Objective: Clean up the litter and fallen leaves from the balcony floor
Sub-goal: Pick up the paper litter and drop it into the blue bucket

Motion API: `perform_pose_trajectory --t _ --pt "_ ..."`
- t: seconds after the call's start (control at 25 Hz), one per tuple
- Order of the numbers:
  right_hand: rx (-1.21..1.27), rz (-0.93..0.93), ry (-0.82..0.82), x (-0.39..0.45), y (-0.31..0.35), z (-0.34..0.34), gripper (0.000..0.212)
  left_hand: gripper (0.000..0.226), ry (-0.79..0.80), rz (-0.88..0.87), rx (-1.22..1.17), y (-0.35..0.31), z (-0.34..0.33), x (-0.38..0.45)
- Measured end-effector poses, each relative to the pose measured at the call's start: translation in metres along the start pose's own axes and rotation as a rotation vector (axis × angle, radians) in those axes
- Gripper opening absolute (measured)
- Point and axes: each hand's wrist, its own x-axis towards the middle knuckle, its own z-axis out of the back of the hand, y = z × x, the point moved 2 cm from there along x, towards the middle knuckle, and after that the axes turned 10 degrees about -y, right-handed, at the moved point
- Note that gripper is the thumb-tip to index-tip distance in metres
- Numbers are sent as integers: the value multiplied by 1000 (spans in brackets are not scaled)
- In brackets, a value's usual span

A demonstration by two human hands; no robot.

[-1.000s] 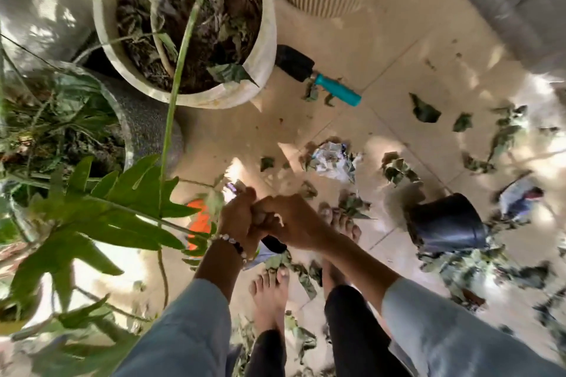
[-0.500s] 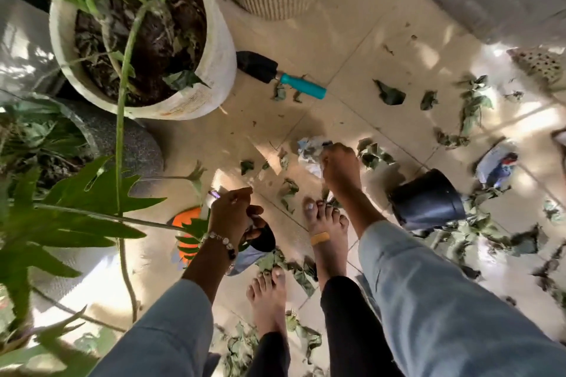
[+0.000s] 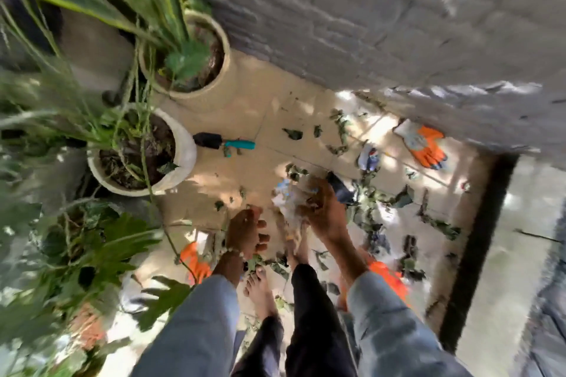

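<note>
A crumpled white paper wad (image 3: pixel 288 197) mixed with limp green leaves is gripped by the curled fingers of the right hand (image 3: pixel 321 211), low over the middle of the smooth beige tiled floor (image 3: pixel 245 113). The left hand (image 3: pixel 245 232) is held beside it, fingers bent inward; whether anything is held there cannot be told through the blur. Torn, ragged fallen leaves (image 3: pixel 340 138) are scattered toward the rough grey brick wall (image 3: pixel 367 24). A teal-handled trowel (image 3: pixel 225 141) lies just beside a round cream pot (image 3: pixel 183 147). An orange glove (image 3: pixel 424 144) lies flat near the wall's foot. Bare tile is left between trowel and leaves.
</note>
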Motion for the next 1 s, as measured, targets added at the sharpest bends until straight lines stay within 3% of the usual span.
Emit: perform_pose_trajectory --t 0.08,0.16,0.28,0.32,0.4,0.48,0.56,0.64,0.72,0.84,0.92,1.0 --pt "109 -11 -20 -15 22 36 36 25 48 16 -31 -25 -19 -35" --pt "169 -7 -65 -26 36 61 35 50 123 42 -34 -48 -42 -58" --pt "188 -26 -140 -30 32 84 16 76 228 85 124 -69 -91 -83" --pt "151 -8 -154 -26 28 89 20 80 234 109 128 -71 -111 -84" --pt "121 134 -157 -11 18 104 32 68 226 96 141 -79 -150 -94" --pt "298 133 -118 13 7 130 26 30 178 64 190 -87 -185 -100" --pt "632 -115 -92 47 -19 156 16 12 115 -60 242 -96 -220 -90" --pt "752 -342 -252 81 -65 171 16 17 81 -121 335 -100 -250 -65" --pt "407 -455 -372 118 -112 173 15 26 30 -86 329 -110 -267 -27" --pt "-129 -397 -112 180 -166 136 26 22 87 -98 482 -123 -286 50" --pt "-245 -380 -65 227 -199 96 28 9 92 -223 533 -131 -304 100" --pt "-257 -441 -50 268 -224 60 34 24 121 -360 613 -136 -326 142"
